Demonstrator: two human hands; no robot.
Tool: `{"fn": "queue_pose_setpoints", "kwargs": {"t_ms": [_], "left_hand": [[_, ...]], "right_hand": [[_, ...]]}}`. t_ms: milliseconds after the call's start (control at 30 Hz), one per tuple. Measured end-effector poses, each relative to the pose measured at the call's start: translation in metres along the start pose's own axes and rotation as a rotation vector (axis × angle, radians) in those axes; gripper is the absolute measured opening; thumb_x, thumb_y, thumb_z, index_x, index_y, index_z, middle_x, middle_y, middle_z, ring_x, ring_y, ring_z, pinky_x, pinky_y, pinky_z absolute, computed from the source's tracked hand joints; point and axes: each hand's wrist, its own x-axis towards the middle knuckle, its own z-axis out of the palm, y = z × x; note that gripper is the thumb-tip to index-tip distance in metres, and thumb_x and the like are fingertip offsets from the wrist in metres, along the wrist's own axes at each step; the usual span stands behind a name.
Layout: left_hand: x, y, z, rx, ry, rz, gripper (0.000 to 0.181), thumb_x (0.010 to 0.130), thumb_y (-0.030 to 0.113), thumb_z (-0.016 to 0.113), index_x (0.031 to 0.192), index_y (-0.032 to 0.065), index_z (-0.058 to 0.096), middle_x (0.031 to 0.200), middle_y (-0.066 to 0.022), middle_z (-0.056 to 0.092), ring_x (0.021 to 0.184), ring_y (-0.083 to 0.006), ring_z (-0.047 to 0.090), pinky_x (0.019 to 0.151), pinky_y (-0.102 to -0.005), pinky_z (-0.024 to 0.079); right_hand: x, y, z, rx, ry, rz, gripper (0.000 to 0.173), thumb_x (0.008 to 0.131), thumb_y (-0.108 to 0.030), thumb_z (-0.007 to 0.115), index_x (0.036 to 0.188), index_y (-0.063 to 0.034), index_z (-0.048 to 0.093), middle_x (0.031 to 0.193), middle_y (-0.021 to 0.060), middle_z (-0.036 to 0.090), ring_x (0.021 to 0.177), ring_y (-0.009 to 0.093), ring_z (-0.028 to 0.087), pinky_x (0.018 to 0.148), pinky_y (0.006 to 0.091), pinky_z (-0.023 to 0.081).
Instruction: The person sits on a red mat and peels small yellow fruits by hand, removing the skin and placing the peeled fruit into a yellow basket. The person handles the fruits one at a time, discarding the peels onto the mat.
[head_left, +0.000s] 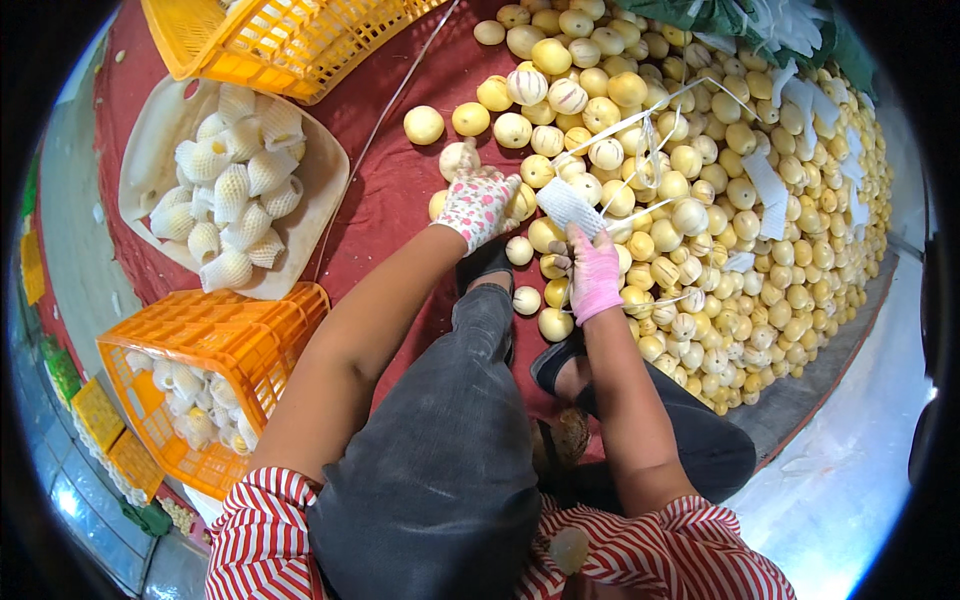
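My left hand (480, 201), in a white cotton glove with pink spots, reaches down among loose yellow pepino melons. One fingertip touches a pale melon (453, 160), and another melon (522, 202) lies against the hand's thumb side; whether it is gripped cannot be told. In a pink glove with darkened fingertips, my right hand (589, 270) holds a white foam net sleeve (570, 207) between thumb and fingers. The sleeve looks flattened, with no fruit visible in it. Just left of the right hand, several small melons (555, 325) rest on the red cloth (420, 202).
A large heap of pepino melons (720, 255) spreads right, strewn with white straps (637, 116) and foam pieces (766, 195). Sleeved fruit fills a pale plastic basin (322, 161) and an orange crate (285, 322) at left. A yellow crate (300, 56) stands beyond.
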Motion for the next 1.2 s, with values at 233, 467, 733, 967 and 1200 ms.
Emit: {"fn": "queue_pose_setpoints", "kwargs": {"t_ms": [233,467,733,967,1200], "left_hand": [[-0.009,-0.003,0.013,-0.262,0.112,0.005,0.058,0.07,0.029,0.077,0.12,0.0086,0.058,0.106,-0.0111,0.066,0.107,-0.0282,0.06,0.113,-0.0478,0.022],[0.006,0.007,0.002,-0.061,-0.069,0.085,0.073,0.066,0.034,0.08,0.129,0.0082,0.053,0.113,-0.0174,0.063,0.114,-0.0293,0.057,0.114,-0.0451,0.021],[-0.018,0.039,-0.021,-0.879,0.214,-0.19,0.081,0.058,0.027,0.089,0.124,-0.0006,0.051,0.117,-0.0141,0.058,0.11,-0.0242,0.056,0.097,-0.0357,0.045],[-0.038,0.048,-0.03,-0.969,0.279,-0.036,0.072,0.061,0.025,0.088,0.123,0.0041,0.057,0.12,-0.0113,0.055,0.113,-0.0231,0.054,0.097,-0.0357,0.044],[-0.047,0.041,-0.031,-1.17,0.087,-0.124,0.055,0.075,0.013,0.076,0.126,0.0038,0.056,0.122,-0.0093,0.059,0.116,-0.018,0.053,0.1,-0.0331,0.041]], "right_hand": [[-0.004,0.001,-0.011,-0.005,0.026,-0.059,0.03,0.089,-0.01,0.062,0.115,-0.0016,0.049,0.094,0.0062,0.059,0.069,0.014,0.058,0.053,0.023,0.046],[-0.008,-0.002,-0.011,0.006,0.053,-0.097,0.033,0.089,-0.011,0.062,0.118,-0.002,0.049,0.097,0.0068,0.059,0.071,0.015,0.059,0.055,0.0244,0.047],[-0.013,-0.018,-0.012,0.031,-0.142,-0.045,0.037,0.091,-0.024,0.063,0.118,-0.0022,0.052,0.103,0.0063,0.06,0.079,0.012,0.058,0.062,0.0251,0.051],[-0.01,-0.012,0.003,0.551,-0.467,0.242,0.05,0.09,-0.036,0.061,0.131,-0.0092,0.048,0.12,0.0097,0.059,0.106,0.021,0.059,0.089,0.0363,0.049],[-0.018,-0.015,0.0,0.487,-0.488,0.236,0.051,0.091,-0.038,0.056,0.132,-0.0093,0.046,0.123,0.0119,0.058,0.112,0.024,0.057,0.092,0.042,0.047]]}}
